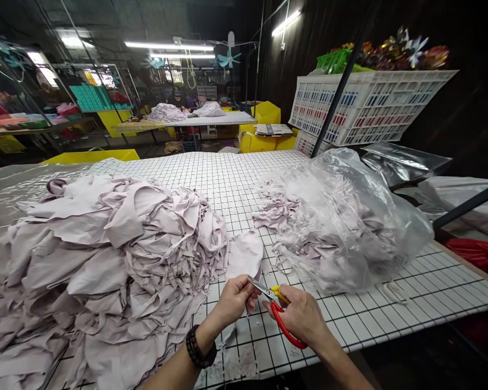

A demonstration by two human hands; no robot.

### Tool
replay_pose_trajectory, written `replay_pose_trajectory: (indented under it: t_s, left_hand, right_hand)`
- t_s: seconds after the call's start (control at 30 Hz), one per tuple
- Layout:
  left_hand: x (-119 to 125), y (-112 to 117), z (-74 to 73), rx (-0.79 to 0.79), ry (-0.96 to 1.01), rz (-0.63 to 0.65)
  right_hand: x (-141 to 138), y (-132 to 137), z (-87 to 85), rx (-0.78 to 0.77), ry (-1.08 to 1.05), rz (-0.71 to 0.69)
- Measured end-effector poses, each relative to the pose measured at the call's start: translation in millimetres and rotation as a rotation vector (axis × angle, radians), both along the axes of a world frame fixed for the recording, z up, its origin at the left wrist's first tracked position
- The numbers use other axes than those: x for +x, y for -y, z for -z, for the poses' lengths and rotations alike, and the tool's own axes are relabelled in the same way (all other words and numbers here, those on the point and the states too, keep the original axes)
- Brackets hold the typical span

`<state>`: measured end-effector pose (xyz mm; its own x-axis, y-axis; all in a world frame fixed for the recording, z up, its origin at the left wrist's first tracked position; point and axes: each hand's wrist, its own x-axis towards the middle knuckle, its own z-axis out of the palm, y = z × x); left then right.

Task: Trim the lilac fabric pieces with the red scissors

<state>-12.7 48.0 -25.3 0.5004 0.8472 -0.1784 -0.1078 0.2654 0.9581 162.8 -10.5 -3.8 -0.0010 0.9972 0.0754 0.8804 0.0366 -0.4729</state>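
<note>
Your right hand [304, 313] grips scissors [273, 296], blade tips at your left hand [233, 301], which pinches pale cloth [246, 253] over the desk [231, 179].

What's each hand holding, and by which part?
Right hand: scissors, by the red and yellow handles. Left hand: seems to pinch the pale cloth at its near end; fingers hide the exact spot.
</note>
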Motion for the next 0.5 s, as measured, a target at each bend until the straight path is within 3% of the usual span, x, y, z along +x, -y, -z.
replay_pose_trajectory:
  t_s: [0.17, 0.3, 0.4, 0.5]
  left_hand:
    - [0, -1, 5.7, -0.034, 0.021, 0.006]
    - [-6, 0, 2.0, -0.003, 0.014, -0.004]
    - [-17, 5, -3.8, 0.073, -0.015, -0.014]
    - [-27, 12, -7.4, 0.182, -0.058, -0.037]
  right_hand:
    - [0, 1, 5.0, 0.018, -0.066, -0.015]
    - [9, -4, 16.2, -0.110, -0.399, -0.012]
    - [19, -21, 30.2, -0.193, -0.604, 0.102]
    - [18, -49, 44.0, -0.122, -0.570, 0.246]
